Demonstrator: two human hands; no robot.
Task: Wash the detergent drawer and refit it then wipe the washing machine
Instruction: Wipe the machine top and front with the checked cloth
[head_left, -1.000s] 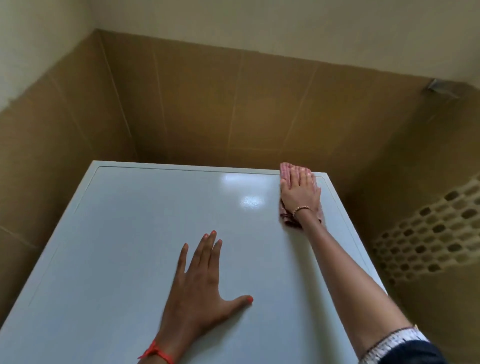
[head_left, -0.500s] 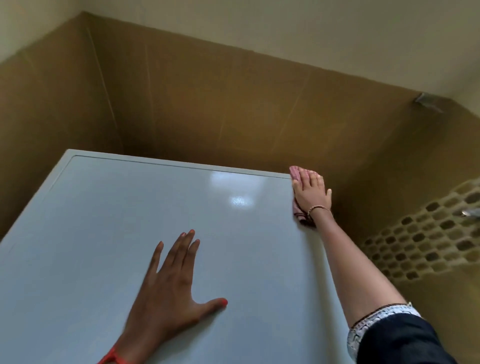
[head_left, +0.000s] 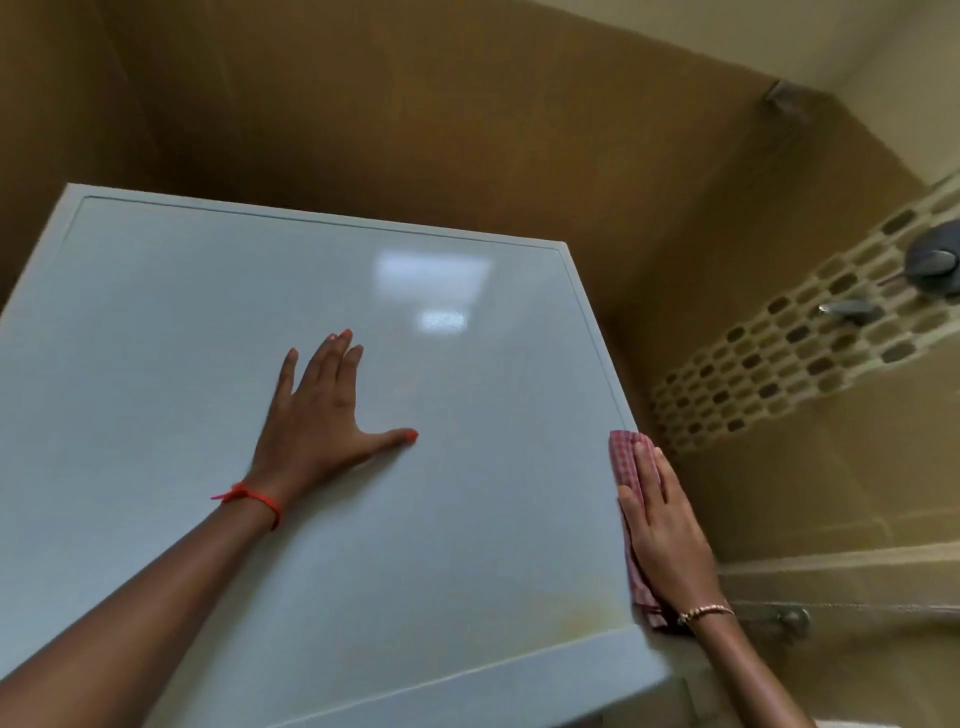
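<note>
Both hands lie flat on the washing machine (head_left: 182, 364), neither one clenched. Nearest, the right hand (head_left: 667, 535), with a bead bracelet (head_left: 706, 612) at its wrist, presses a red checked cloth (head_left: 626, 457) with straight fingers against the right edge of the lid, close to the near right corner. The cloth shows past the fingertips and along the thumb side, while the rest is hidden under the palm. Farther in, the left hand (head_left: 317, 421) rests spread and empty, palm down, on the middle of the glossy top, well apart from the cloth, a red thread (head_left: 249, 499) tied round its wrist. Half a second ago the right hand and cloth sat at the far right corner of the lid; they have since come down the right edge toward the person, while the left hand has kept its flat rest. The frame's lower edge cuts off the machine's front. Beyond the lid stand brown tiled walls (head_left: 415, 130), and on the right a mosaic tile band (head_left: 769, 374) carries blurred metal fittings (head_left: 932, 260) that are hard to make out.
</note>
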